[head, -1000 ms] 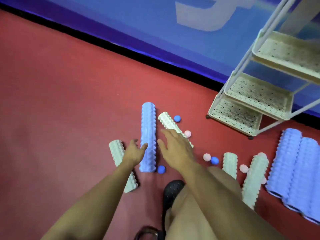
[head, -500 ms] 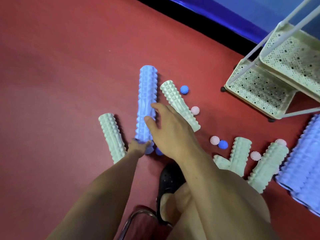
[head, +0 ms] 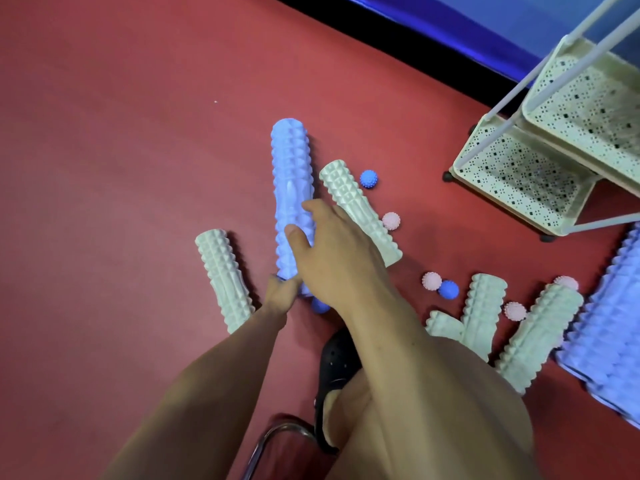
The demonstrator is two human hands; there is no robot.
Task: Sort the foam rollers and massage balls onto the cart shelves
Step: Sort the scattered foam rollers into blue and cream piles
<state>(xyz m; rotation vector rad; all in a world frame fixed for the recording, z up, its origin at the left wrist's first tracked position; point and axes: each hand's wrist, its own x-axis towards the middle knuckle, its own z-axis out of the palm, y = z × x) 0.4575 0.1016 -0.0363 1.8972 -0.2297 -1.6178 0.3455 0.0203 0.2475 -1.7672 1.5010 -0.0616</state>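
no readable brand, label or writing anywhere.

counted on the red floor (head: 104,168): one long blue roller (head: 291,188) lying lengthwise, ridged and knobbed; five pale green rollers, ribbed with pyramid studs, namely one left of the blue (head: 223,278), one right of it and angled (head: 356,209), and three more grouped lower right (head: 483,313) (head: 540,337) (head: 445,325), the last a short stub partly hidden behind the knee (head: 450,393). further blue rollers (head: 616,323) stacked at the right edge, number unclear. spiky balls: three blue, one by the angled green roller (head: 368,178), one beside a pink ball (head: 448,289), one mostly hidden under the right wrist (head: 320,305); four pink (head: 391,221) (head: 431,281) (head: 515,311) (head: 566,283).

left hand (head: 280,294) curled at the near end of the long blue roller, gripping it from the left side. right hand (head: 336,258) laid over the roller's lower half, thumb on its top, fingers draped across toward the angled green roller; fingers only loosely bent, and whether wrapped round the roller could not be told.

cart (head: 540,168) stood upper right, cream perforated shelves on white rods with dark castors, two shelves seen, nothing on either. black perforated shoe (head: 341,358) and a metal chair leg (head: 273,441) at the bottom.
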